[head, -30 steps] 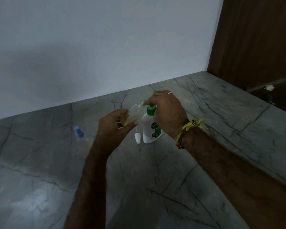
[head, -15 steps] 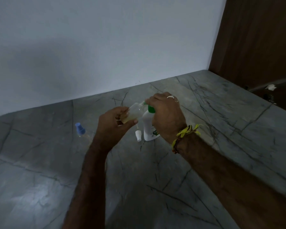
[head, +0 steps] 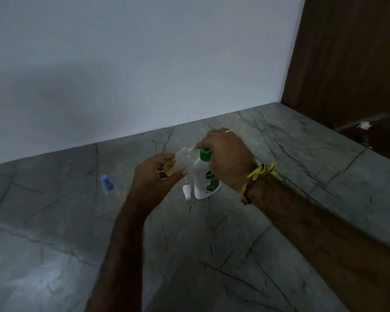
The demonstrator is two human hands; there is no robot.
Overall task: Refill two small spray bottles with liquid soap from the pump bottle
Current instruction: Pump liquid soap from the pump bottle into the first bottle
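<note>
Head view: pump bottle (head: 206, 176) label visible again, right hand (head: 227, 158) gripping pump, left hand (head: 154, 180) gripping spray bottle (head: 180, 159)

white cap (head: 186, 191) crowds pump bottle (head: 206, 179) (left side).

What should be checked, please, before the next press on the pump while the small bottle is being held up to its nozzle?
1. Small clear bottle held firmly: ok, the left hand grips its lower end, tilted toward the pump.
2. Bottle mouth meets the green pump nozzle: cannot tell, the right hand hides the joint.
3. Pump bottle upright on the stone counter: ok.
4. Right hand on the pump head: ok, fingers curl over it.
5. Room left in the small bottle: ok, yellowish soap fills only its lower part.
6. White spray cap within reach: ok, lying beside the pump bottle.
</note>
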